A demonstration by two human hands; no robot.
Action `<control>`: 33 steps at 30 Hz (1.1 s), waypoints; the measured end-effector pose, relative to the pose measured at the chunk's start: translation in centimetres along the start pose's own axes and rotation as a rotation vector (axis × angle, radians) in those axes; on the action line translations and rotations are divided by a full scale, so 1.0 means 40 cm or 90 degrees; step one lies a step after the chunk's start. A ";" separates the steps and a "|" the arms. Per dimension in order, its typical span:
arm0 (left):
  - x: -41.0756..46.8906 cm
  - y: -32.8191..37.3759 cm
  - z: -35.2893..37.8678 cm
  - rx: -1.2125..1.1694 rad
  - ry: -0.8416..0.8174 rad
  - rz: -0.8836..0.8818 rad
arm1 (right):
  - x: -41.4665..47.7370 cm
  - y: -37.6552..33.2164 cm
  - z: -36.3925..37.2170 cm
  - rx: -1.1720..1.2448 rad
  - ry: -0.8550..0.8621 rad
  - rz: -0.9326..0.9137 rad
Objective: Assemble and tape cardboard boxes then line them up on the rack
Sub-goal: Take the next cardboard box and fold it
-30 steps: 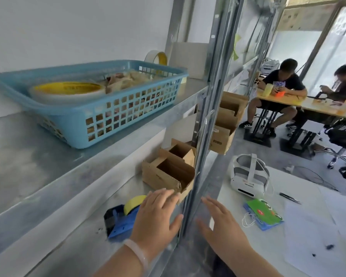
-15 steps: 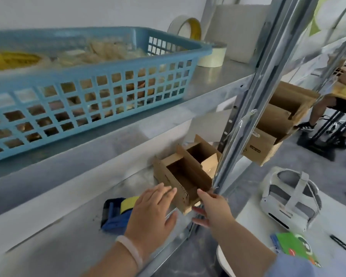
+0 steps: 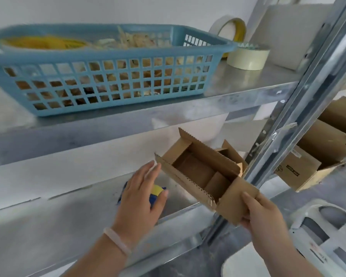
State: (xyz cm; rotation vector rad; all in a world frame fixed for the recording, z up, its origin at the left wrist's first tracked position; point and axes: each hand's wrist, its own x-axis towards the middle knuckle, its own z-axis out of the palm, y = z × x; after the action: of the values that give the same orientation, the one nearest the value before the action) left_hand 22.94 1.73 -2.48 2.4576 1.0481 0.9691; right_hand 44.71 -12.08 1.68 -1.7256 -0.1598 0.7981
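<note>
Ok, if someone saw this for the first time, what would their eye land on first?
Probably the open cardboard box, tilted at the lower shelf's front edge, with its near flap gripped by the right hand. Next comes the big blue basket on the upper shelf, with tape rolls to its right. The left hand is spread over a blue tape dispenser on the lower shelf, left of the box.

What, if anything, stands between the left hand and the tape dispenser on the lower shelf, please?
Nothing visible does. The left hand is directly over the tape dispenser, covering most of it. The open box, pinched by its flap in the right hand, stands to the right, not between them.
</note>
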 end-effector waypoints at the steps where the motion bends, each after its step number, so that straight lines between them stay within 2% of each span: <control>1: -0.004 -0.003 -0.020 -0.012 0.024 0.004 | -0.011 -0.018 -0.002 -0.009 -0.020 -0.015; 5: -0.039 -0.045 -0.108 -0.136 0.121 -0.056 | -0.043 -0.064 0.036 -0.052 -0.132 -0.075; 7: -0.083 -0.084 -0.151 -0.240 0.138 -0.114 | -0.054 -0.068 0.083 -0.088 -0.200 -0.090; 9: -0.135 -0.130 -0.188 -0.278 0.136 -0.170 | -0.062 -0.056 0.143 -0.118 -0.261 -0.091; 13: -0.247 -0.234 -0.256 -0.276 0.101 -0.301 | -0.086 0.011 0.308 -0.178 -0.351 -0.074; 19: -0.385 -0.374 -0.316 -0.182 0.083 -0.447 | -0.120 0.147 0.530 -0.287 -0.415 -0.041; 25: -0.428 -0.448 -0.350 -0.115 0.047 -0.370 | -0.135 0.230 0.605 -0.312 -0.438 -0.143; 27: -0.418 -0.455 -0.371 -0.162 0.034 -0.354 | -0.133 0.241 0.607 -0.322 -0.436 -0.183; 29: -0.391 -0.464 -0.384 -0.244 0.020 -0.383 | -0.131 0.247 0.609 -0.325 -0.426 -0.228; 33: -0.342 -0.496 -0.380 -0.171 -0.135 -0.364 | -0.136 0.254 0.605 -0.327 -0.432 -0.300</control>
State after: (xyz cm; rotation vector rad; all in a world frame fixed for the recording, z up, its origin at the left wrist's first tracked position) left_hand -4.77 5.63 -7.74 1.8350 1.3361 0.6010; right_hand 23.49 1.48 -7.53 -1.7020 -1.2752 1.0051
